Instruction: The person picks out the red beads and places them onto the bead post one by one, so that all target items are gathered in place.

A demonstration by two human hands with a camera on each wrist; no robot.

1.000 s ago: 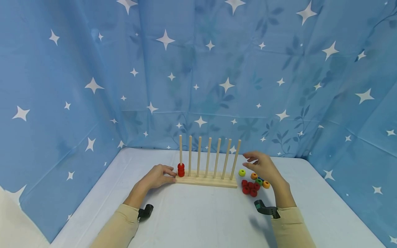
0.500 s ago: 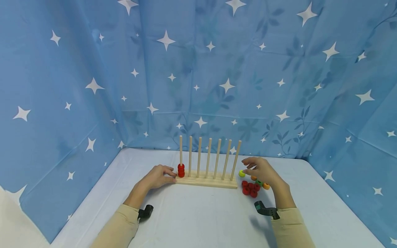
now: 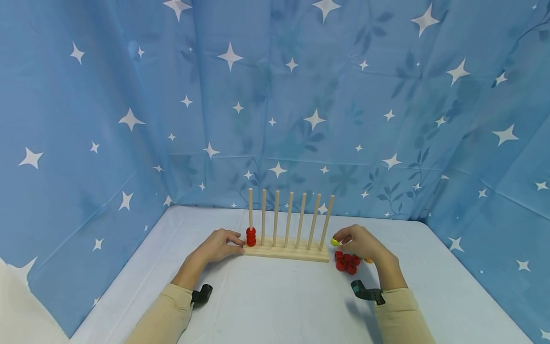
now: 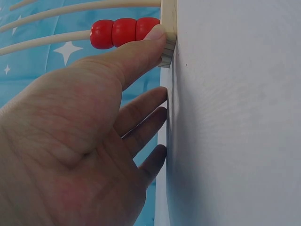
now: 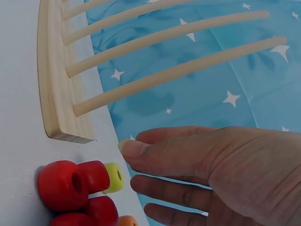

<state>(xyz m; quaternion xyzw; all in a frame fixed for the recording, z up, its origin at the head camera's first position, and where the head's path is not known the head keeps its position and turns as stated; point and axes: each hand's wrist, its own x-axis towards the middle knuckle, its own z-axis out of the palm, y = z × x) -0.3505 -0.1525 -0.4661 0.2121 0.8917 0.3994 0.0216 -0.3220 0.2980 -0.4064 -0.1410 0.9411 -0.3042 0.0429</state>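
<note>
A wooden peg rack (image 3: 285, 254) with several upright pegs stands across the table. Three red beads (image 3: 251, 237) are stacked on its leftmost peg. My left hand (image 3: 216, 245) holds the rack's left end, thumb on the front edge; in the left wrist view the other visible fingertips reach down to the table. Past the rack's right end, my right hand (image 3: 361, 242) hovers with thumb and forefinger apart, close to a yellow bead (image 3: 335, 242). The right wrist view shows that yellow bead (image 5: 113, 178) below the thumb, with nothing between the fingers.
Several loose red beads (image 3: 347, 263) lie in a cluster in front of the right hand. An orange bead (image 3: 368, 261) shows partly from under the hand. A blue starry curtain (image 3: 279, 119) hangs behind the white table (image 3: 266, 306).
My right hand has come down and slightly left toward the yellow bead, now covering most of the orange and green beads. The left hand and the rack have stayed put.
</note>
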